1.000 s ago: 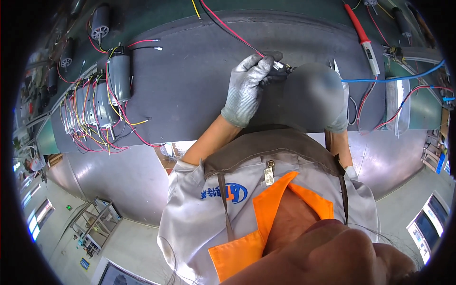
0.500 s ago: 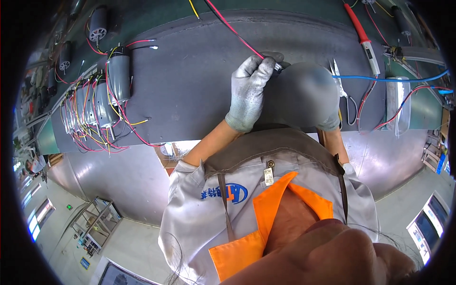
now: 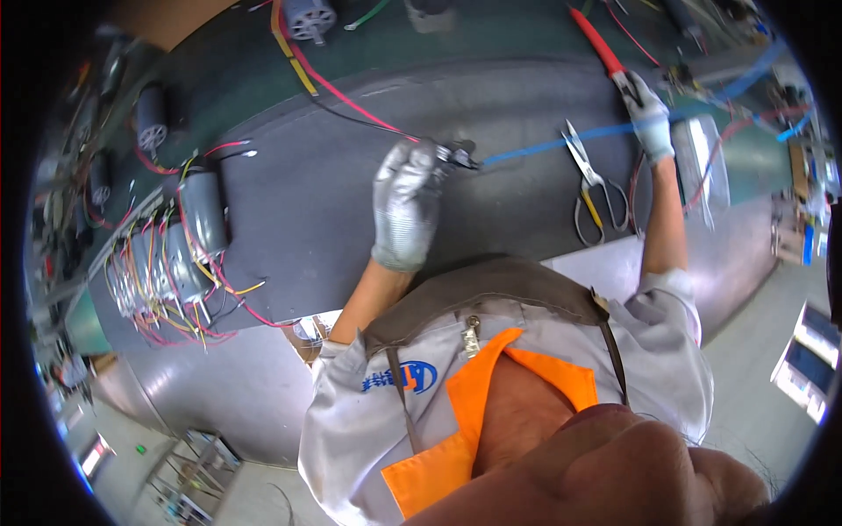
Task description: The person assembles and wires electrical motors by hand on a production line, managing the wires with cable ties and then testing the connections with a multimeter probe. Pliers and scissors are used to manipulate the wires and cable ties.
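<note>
My left hand (image 3: 406,206), in a grey-white glove, is closed at the middle of the bench. It pinches a small black part (image 3: 458,155), whose kind is too blurred to tell. A red wire (image 3: 351,103) and a black wire (image 3: 355,116) run into this grip from the upper left. A thin blue line (image 3: 561,143) stretches from beside the black part toward the right. My right hand (image 3: 651,118), gloved too, is wrapped around the lower part of a red-and-white corded hand tool (image 3: 598,42). Between the hands, nearer the right, lie scissors (image 3: 589,171) with grey handles.
Several grey cylindrical motors (image 3: 203,210) with tangled coloured wires stand at the left of the dark bench mat (image 3: 298,202). Another motor (image 3: 309,19) lies at the far edge. Beside my right forearm is a clear plastic tray (image 3: 704,162).
My right hand has left the middle and moved right and away, onto the red-and-white tool. My left hand has shifted slightly left and nearer, still pinching the black part. The view has tilted.
</note>
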The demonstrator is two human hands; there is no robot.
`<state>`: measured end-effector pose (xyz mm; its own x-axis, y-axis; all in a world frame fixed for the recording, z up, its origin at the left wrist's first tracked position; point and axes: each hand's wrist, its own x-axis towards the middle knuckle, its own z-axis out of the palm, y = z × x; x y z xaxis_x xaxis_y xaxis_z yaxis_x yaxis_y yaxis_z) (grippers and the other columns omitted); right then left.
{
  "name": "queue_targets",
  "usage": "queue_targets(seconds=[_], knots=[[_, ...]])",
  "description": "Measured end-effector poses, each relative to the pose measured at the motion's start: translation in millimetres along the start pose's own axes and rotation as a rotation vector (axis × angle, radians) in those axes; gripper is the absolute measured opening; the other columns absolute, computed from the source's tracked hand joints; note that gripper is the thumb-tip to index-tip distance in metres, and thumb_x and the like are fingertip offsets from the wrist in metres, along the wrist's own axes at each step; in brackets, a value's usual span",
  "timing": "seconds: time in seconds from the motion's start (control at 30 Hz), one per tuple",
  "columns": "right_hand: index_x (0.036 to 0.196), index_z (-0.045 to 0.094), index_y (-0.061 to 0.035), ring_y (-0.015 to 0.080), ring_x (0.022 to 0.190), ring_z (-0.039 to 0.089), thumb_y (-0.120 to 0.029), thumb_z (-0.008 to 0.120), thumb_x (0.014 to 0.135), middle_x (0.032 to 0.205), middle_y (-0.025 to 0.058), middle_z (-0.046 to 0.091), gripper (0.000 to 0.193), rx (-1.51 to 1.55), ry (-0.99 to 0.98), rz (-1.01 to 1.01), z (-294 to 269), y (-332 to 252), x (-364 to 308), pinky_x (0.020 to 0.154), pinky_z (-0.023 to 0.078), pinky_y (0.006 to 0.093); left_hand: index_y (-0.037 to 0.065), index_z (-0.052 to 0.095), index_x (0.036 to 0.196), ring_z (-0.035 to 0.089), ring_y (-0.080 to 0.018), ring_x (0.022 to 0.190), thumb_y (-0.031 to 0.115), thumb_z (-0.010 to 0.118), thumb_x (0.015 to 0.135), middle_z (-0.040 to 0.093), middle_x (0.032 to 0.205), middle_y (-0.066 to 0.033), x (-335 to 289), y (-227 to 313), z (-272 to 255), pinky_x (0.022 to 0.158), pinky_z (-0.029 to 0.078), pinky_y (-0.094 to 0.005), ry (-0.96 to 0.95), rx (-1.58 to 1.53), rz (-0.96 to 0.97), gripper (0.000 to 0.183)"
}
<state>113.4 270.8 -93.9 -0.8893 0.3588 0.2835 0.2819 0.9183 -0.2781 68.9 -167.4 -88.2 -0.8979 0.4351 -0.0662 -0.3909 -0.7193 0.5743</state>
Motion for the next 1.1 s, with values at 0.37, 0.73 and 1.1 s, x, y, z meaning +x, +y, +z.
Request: queue_targets(seconds=[0.37,0.73,1.1], knots=[[0.125,0.064,0.0036,0.0143,0.101,0.062,-0.013,0.071,0.085,0.112,0.0099,0.07,0.044,0.968,-0.505,-0.24,45,-226,75,0.091,0.049,0.0285,-0.001,0.06,0.105,0.066,-0.0258,0.101,0.016,0.06,0.1,0.067,0.115,-0.0191,-10,24,12,0.097,0.05,-0.0405,0.072,0.07,-0.062,0.018],[0.114,0.069,-0.0037,0.0126,0.072,0.062,-0.017,0.067,0.084,0.087,0.0118,0.07,0.032,0.549,-0.305,-0.253,19,-205,81,0.068,0.051,0.0305,-0.002,0.062,0.108,0.065,-0.0201,0.105,0.012,0.058,0.099,0.068,0.114,-0.0133,-2,12,8,0.094,0.051,-0.0366,0.016,0.065,-0.087,0.017],[0.125,0.063,0.0003,0.0364,0.11,0.062,-0.023,0.075,0.084,0.12,0.0174,0.067,0.048,0.909,-0.768,-0.702,-57,-214,-50,0.098,0.047,0.0417,0.0,0.065,0.102,0.061,-0.012,0.089,0.022,0.056,0.102,0.068,0.105,-0.0106,8,18,-2,0.081,0.051,-0.0292,0.025,0.479,-0.06,0.024]])
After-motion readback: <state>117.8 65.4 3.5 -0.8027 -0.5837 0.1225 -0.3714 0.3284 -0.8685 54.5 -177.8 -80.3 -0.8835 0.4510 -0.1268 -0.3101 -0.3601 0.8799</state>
